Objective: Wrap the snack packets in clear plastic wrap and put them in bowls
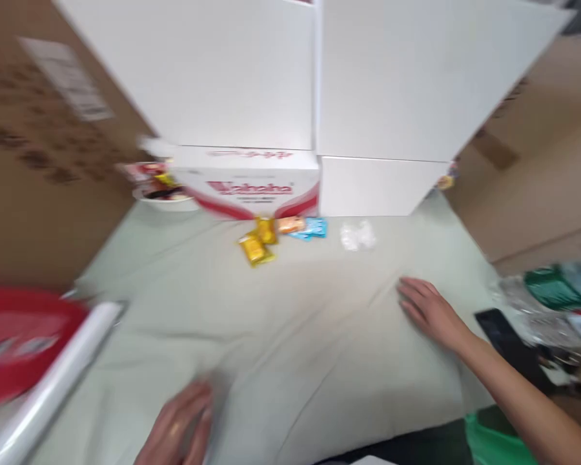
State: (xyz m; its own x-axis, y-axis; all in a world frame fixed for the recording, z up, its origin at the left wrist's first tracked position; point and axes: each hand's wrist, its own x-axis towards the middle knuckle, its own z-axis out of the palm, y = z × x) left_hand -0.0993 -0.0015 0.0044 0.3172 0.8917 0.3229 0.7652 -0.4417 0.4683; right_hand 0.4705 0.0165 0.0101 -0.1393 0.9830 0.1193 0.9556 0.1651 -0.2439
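My right hand (428, 310) lies flat on a pale green cloth (271, 336), fingers stretched out, holding nothing. My left hand (179, 426) rests on the same cloth near the bottom edge; it is smeared by motion, its fingers seem extended. Small snack packets lie ahead: yellow ones (256, 244), an orange one (290, 224), a blue one (312, 227) and a clear wrapper (357, 236).
White boxes (252, 84) are stacked at the back, one with red lettering (249, 187). A bowl of packets (157, 184) sits back left. A red basket (14, 342) and a clear roll (53, 387) are on the left. A black phone (506, 336) and plastic bags (552, 290) lie right.
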